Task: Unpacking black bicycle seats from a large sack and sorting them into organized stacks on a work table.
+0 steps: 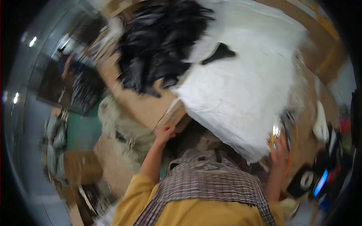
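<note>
My left hand [165, 133] has its fingers curled by the front corner of a cardboard sheet [145, 109]; whether it grips anything is hidden. At the right edge of a white-covered stack [241, 90], my right hand [279, 148] is closed round a shiny metal tool [276, 131] with yellow on it, too blurred to name. Dark metal tools [289, 122] lie just beyond that hand. On the white cover rests a single black piece [219, 54], roughly triangular. A heap of glossy black pieces [158, 41] covers the far part of the cardboard.
A pale cloth sack [122, 130] stands left of the cardboard. Farther left are a cardboard box [83, 167] and a person [71, 64] beside a dark shiny bag [87, 88]. At the right lie a white cloth [320, 122] and a lit screen [321, 183].
</note>
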Demonstrator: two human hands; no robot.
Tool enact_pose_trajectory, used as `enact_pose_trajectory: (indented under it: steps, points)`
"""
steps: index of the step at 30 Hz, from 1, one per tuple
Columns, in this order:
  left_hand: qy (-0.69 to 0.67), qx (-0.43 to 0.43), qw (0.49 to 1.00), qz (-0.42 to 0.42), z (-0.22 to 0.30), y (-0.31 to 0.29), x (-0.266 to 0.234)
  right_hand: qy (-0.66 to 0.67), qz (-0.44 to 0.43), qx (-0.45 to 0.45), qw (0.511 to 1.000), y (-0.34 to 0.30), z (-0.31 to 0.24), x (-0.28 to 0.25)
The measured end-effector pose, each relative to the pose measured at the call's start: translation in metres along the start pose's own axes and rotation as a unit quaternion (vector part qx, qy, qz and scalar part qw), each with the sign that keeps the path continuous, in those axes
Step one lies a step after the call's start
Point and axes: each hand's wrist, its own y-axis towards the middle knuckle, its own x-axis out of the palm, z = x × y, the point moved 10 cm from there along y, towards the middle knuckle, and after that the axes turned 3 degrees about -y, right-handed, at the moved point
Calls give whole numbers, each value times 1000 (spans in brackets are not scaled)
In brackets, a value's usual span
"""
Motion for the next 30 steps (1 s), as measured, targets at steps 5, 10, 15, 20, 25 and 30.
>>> enact_pose_trajectory:
  steps: [5,10,15,20,25,30]
  points:
    - [-84,-26,994,-63,-25,-17,-21,-29,-152,14,988,-5,7,161]
    - [-101,12,981,-166,-5,8,42,-130,-150,31,980,-47,29,189]
    - [-84,33,977,-191,32,48,79,-138,-20,93,986,-26,45,128]
    - [98,249,958,-104,148,131,118,-76,16,60,995,33,32,99]
    - [264,366,892,16,261,212,217,-73,8,64,995,105,19,75]
    - [448,509,725,119,323,267,294,-90,11,94,991,154,-7,53]
